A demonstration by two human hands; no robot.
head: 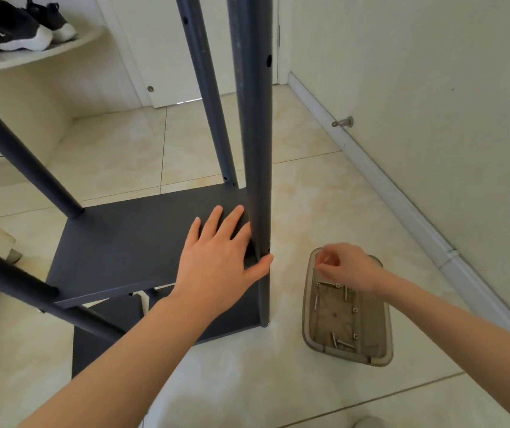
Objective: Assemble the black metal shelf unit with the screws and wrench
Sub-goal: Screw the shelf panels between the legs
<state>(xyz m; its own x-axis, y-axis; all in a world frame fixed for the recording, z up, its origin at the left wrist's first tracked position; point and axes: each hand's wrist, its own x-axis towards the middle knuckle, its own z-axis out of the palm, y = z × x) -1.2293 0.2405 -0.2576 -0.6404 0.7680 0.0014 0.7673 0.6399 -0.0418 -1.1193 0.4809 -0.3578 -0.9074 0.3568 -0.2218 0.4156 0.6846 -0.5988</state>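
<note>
Black metal shelf unit [130,242] is standing on the tiled floor [247,381], filling the centre and left of the frame. Its middle panel [117,239] is sitting level between four dark posts; a lower panel [232,319] is showing beneath it, at floor level. The nearest post [255,118] is running from the top edge down to the floor right of centre, with small holes along its side.

Left hand [219,264] is lying flat on the middle panel at its right corner, fingers straight and spread, gripping nothing; the thumb is touching the nearest post.

Right hand [346,267] is hovering over the upper end of a translucent tray [380,335] lying on the floor just right of the unit. Thumb and fingertips are bunching into a pinch on what looks like one thin screw [320,267], though it is too small to confirm. Loose screws [344,344] are lying scattered in the tray.

Upper left: a pair of dark shoes [16,26] is resting on a white corner ledge [31,57]. A metal door stop [343,122] is projecting from the baseboard at right.
</note>
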